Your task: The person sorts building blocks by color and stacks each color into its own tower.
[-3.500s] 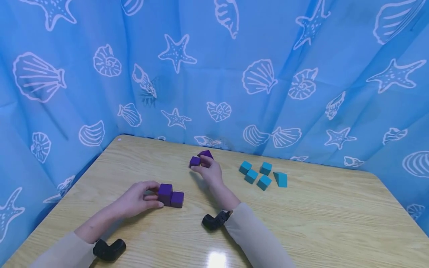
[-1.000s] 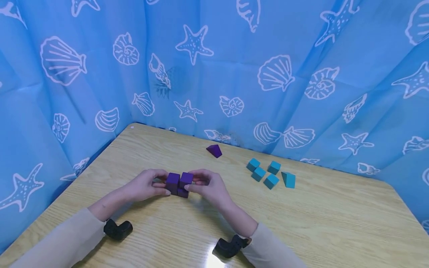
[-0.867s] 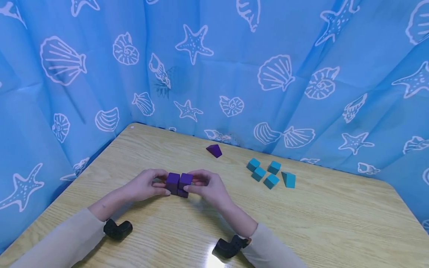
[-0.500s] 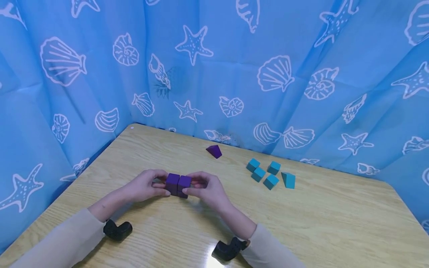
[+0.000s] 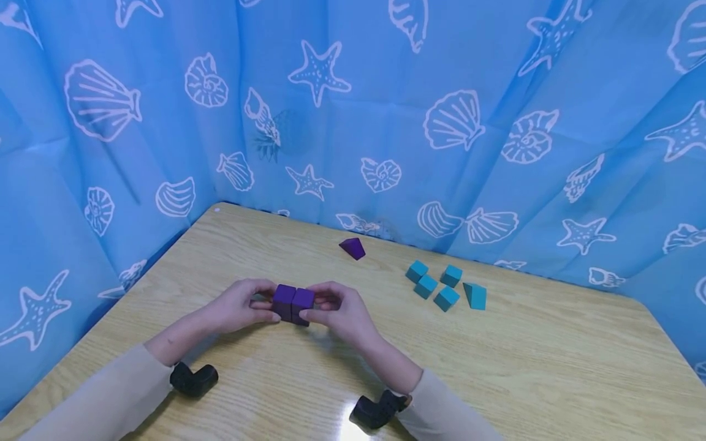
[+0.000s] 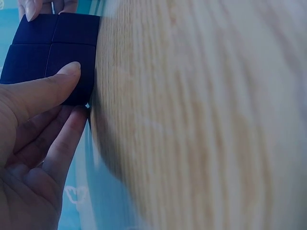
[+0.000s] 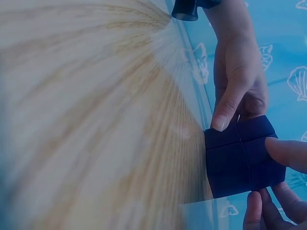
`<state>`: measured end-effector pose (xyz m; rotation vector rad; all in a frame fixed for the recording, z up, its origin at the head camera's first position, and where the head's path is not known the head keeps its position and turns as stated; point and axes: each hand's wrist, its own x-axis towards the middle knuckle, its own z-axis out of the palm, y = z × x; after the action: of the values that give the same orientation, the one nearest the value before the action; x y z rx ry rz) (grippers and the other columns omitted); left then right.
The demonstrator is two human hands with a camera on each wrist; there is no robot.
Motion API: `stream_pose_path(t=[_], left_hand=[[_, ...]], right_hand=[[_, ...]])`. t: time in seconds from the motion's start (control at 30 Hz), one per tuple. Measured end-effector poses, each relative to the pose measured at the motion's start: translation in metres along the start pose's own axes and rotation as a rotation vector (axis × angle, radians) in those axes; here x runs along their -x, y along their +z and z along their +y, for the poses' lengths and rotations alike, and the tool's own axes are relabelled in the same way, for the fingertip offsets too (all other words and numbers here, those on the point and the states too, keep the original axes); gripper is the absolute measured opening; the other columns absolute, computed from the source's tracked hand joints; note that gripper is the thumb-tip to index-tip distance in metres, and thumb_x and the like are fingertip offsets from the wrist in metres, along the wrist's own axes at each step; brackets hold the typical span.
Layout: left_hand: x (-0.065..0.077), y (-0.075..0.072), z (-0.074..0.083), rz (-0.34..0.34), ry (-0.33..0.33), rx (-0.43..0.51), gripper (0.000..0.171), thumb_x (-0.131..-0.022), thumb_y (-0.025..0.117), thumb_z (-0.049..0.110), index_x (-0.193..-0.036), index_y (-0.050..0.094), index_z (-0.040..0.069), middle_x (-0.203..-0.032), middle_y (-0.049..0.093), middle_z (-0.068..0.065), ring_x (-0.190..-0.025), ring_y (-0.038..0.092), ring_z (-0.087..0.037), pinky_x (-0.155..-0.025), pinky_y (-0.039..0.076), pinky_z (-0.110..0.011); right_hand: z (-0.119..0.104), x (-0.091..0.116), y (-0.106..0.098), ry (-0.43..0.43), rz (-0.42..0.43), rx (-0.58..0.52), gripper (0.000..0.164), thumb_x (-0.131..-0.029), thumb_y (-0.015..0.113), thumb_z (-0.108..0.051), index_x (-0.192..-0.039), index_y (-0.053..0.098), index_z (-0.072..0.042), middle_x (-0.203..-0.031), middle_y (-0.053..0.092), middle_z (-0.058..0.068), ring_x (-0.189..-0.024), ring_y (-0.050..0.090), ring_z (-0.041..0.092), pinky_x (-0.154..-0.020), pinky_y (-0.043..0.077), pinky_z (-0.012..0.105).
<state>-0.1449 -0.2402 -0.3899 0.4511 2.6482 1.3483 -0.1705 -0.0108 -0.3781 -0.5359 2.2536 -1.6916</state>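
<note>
Four purple cubes [image 5: 285,300] stand left of centre in the head view's lower half, two over two, faces touching or nearly so, on the wooden table [image 5: 551,361]. The left hand [image 5: 237,304] grasps the block's left side; in the left wrist view its thumb lies on the lower left cube [image 6: 82,87], fingers behind. The right hand [image 5: 343,310] pinches the upper right cube [image 5: 303,297] between thumb and fingers.

Near the table's far edge, just above centre right of the hands, lies a purple wedge [image 5: 353,248], apart from the cubes. Right of centre sit four teal cubes [image 5: 426,286] in a loose cluster, with a teal wedge [image 5: 477,296] at its right. A blue curtain [image 5: 364,135] with white shells and starfish fills the upper frame. Pale sleeves [image 5: 102,395] enter from the bottom, a black device [image 5: 193,380] at each wrist.
</note>
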Motion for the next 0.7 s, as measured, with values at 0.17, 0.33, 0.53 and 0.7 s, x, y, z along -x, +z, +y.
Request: stream_pose_path(t=[0.17, 0.33, 0.53, 0.7], left_hand=[[-0.001, -0.001, 0.002, 0.0, 0.007, 0.01, 0.031, -0.083, 0.074, 0.007, -0.11, 0.063, -0.001, -0.107, 0.065, -0.013, -0.107, 0.061, -0.03, -0.086, 0.057, -0.025], [-0.001, 0.0, 0.003, -0.006, 0.017, 0.009, 0.03, -0.082, 0.075, 0.009, -0.109, 0.063, -0.001, -0.107, 0.065, -0.013, -0.107, 0.061, -0.03, -0.087, 0.057, -0.026], [0.0, 0.0, 0.004, -0.007, 0.016, 0.001, 0.032, -0.082, 0.075, 0.01, -0.109, 0.063, -0.002, -0.107, 0.065, -0.014, -0.105, 0.063, -0.03, -0.087, 0.057, -0.029], [0.001, 0.001, 0.004, -0.005, 0.01, 0.007, 0.034, -0.082, 0.075, 0.01, -0.111, 0.062, -0.003, -0.108, 0.064, -0.016, -0.105, 0.064, -0.03, -0.087, 0.057, -0.028]], right_hand=[[-0.002, 0.001, -0.002, 0.008, -0.004, 0.013, 0.037, -0.076, 0.079, -0.009, -0.111, 0.067, -0.002, -0.103, 0.068, 0.013, -0.092, 0.063, 0.022, -0.079, 0.054, 0.022], [0.0, 0.002, -0.001, 0.013, -0.011, 0.018, 0.039, -0.077, 0.079, -0.014, -0.113, 0.067, -0.004, -0.104, 0.069, 0.011, -0.091, 0.063, 0.018, -0.081, 0.055, 0.025], [-0.001, 0.003, -0.006, 0.05, -0.034, -0.012, 0.046, -0.08, 0.078, -0.025, -0.122, 0.065, -0.009, -0.118, 0.066, 0.008, -0.108, 0.061, 0.025, -0.089, 0.055, 0.033], [-0.001, 0.003, -0.013, 0.032, -0.02, -0.031, 0.047, -0.083, 0.075, -0.029, -0.123, 0.063, -0.008, -0.122, 0.064, 0.011, -0.111, 0.061, 0.024, -0.09, 0.055, 0.033]])
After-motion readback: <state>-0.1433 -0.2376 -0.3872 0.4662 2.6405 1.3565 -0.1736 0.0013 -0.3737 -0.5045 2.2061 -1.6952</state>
